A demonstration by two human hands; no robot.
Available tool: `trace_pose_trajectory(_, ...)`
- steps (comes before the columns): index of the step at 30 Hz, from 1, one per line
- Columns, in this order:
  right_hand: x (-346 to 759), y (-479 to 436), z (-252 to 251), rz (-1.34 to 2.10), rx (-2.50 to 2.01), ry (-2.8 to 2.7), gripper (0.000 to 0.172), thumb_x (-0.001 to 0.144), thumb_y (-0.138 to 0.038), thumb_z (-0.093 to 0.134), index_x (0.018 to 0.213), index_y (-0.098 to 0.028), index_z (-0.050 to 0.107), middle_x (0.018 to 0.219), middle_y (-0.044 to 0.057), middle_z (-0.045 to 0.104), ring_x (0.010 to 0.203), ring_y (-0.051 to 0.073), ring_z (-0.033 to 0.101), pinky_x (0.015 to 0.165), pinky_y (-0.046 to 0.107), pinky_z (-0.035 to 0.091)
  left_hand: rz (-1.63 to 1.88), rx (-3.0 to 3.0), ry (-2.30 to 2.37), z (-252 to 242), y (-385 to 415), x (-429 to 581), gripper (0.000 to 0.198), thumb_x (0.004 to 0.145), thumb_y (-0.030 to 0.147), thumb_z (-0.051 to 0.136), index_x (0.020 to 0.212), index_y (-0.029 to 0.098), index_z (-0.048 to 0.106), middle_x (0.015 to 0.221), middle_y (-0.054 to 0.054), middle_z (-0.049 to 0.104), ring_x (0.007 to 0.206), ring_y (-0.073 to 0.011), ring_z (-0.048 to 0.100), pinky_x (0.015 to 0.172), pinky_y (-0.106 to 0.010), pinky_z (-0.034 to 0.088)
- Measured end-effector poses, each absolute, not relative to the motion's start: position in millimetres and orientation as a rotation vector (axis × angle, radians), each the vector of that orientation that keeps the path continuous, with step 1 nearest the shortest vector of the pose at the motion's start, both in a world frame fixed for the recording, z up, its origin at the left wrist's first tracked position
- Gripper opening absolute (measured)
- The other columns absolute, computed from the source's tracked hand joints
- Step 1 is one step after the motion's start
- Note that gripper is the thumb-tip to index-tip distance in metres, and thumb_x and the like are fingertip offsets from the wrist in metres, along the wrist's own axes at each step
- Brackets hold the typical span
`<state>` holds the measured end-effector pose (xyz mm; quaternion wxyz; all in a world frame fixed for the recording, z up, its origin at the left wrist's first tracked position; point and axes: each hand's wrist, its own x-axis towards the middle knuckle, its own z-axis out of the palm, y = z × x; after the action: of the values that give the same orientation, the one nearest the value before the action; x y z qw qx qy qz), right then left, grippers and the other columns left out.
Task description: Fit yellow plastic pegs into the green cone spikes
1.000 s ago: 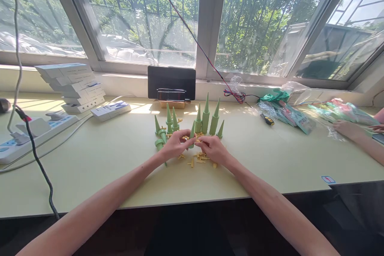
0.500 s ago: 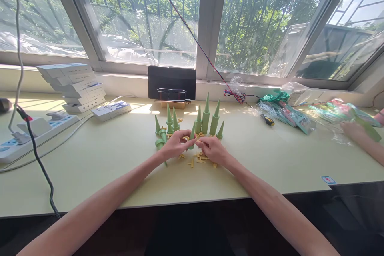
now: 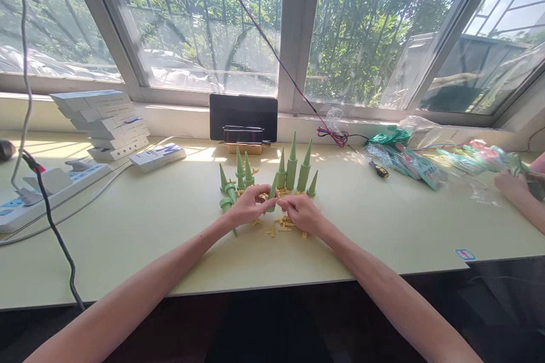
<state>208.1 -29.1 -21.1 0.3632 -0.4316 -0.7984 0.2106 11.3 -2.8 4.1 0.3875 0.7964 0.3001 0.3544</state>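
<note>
My left hand (image 3: 247,208) and my right hand (image 3: 301,212) meet fingertip to fingertip above the table (image 3: 149,227), both pinched closed. Between them a green cone (image 3: 272,188) pokes up, held in my left fingers. What my right fingers pinch is too small to name. Several small yellow pieces (image 3: 281,227) lie scattered under and beside my hands. Behind them several green cones (image 3: 293,163) stand upright in a cluster, with a few shorter green cones (image 3: 240,173) to their left.
A dark tablet (image 3: 243,117) leans at the window ledge. Stacked white boxes (image 3: 104,122) and a power strip (image 3: 46,183) with a black cable (image 3: 55,232) sit left. Plastic bags (image 3: 409,159) and a screwdriver (image 3: 378,169) lie right, where another person's hand (image 3: 511,186) handles packets.
My hands have stayed almost still, the fingertips shifting slightly closer together. The other person's hand at the right has moved a green packet further right.
</note>
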Motion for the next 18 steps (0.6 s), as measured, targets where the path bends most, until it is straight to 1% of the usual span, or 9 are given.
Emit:
trace_pose_trajectory(4, 208.1, -28.5, -22.1, 0.517, -1.127, -2.061, 0.042, 0.098, -0.035, 0.040, 0.061, -0.018, 0.049, 0.056, -0.002, 0.046, 0.054, 0.011, 0.037, 0.056, 0.025, 0.027, 0.894, 2.010, 0.768, 5.6, -3.7, 11.6, 0.030, 0.088, 0.044, 0.060, 0.090, 0.014, 0.066, 0.079, -0.004, 0.061, 0.068, -0.0125, 0.058, 0.054, -0.021, 0.051)
trace_pose_trajectory(8, 207.9, -29.0, -20.7, 0.504, -1.139, -2.064, 0.044, 0.100, -0.040, 0.040, 0.067, -0.017, 0.058, 0.057, -0.001, 0.050, 0.054, 0.011, 0.040, 0.055, 0.024, 0.027, 0.905, 1.997, 0.780, 6.7, -4.1, 12.0, 0.030, 0.088, 0.044, 0.062, 0.091, 0.015, 0.066, 0.080, -0.004, 0.063, 0.067, -0.0119, 0.058, 0.053, -0.020, 0.050)
trace_pose_trajectory(11, 207.7, -31.1, -17.7, 0.512, -1.125, -2.045, 0.039, 0.100, -0.044, 0.043, 0.083, -0.018, 0.067, 0.054, -0.004, 0.046, 0.052, 0.011, 0.038, 0.054, 0.024, 0.027, 0.927, 1.992, 0.780, 5.2, -3.6, 12.2, 0.032, 0.088, 0.046, 0.061, 0.092, 0.014, 0.067, 0.082, -0.005, 0.064, 0.065, -0.0115, 0.057, 0.053, -0.021, 0.050)
trace_pose_trajectory(13, 207.3, -32.6, -15.8, 0.518, -1.113, -2.040, 0.034, 0.098, -0.045, 0.047, 0.096, -0.018, 0.069, 0.052, -0.006, 0.043, 0.050, 0.010, 0.037, 0.054, 0.023, 0.027, 0.936, 1.988, 0.787, 3.9, -3.5, 12.5, 0.033, 0.088, 0.047, 0.062, 0.092, 0.014, 0.068, 0.082, -0.005, 0.064, 0.065, -0.0114, 0.058, 0.053, -0.021, 0.050)
trace_pose_trajectory(14, 207.1, -33.2, -15.0, 0.515, -1.102, -2.043, 0.032, 0.097, -0.044, 0.050, 0.099, -0.018, 0.069, 0.052, -0.007, 0.042, 0.050, 0.010, 0.036, 0.054, 0.023, 0.027, 0.936, 1.984, 0.789, 3.4, -3.7, 12.7, 0.033, 0.088, 0.046, 0.062, 0.093, 0.014, 0.069, 0.083, -0.005, 0.064, 0.066, -0.0117, 0.058, 0.053, -0.021, 0.051)
trace_pose_trajectory(15, 206.9, -33.7, -14.5, 0.506, -1.089, -2.049, 0.031, 0.097, -0.044, 0.052, 0.098, -0.018, 0.069, 0.052, -0.007, 0.041, 0.050, 0.010, 0.035, 0.054, 0.023, 0.027, 0.933, 1.980, 0.790, 3.2, -3.9, 12.9, 0.033, 0.088, 0.046, 0.062, 0.095, 0.015, 0.069, 0.084, -0.005, 0.065, 0.068, -0.0122, 0.059, 0.054, -0.021, 0.051)
trace_pose_trajectory(18, 206.6, -34.0, -14.0, 0.470, -1.055, -2.066, 0.029, 0.095, -0.041, 0.054, 0.087, -0.018, 0.069, 0.053, -0.006, 0.040, 0.051, 0.010, 0.034, 0.053, 0.022, 0.026, 0.921, 1.973, 0.781, 3.3, -4.8, 13.2, 0.032, 0.088, 0.045, 0.062, 0.096, 0.015, 0.069, 0.087, -0.005, 0.065, 0.073, -0.0134, 0.060, 0.056, -0.020, 0.051)
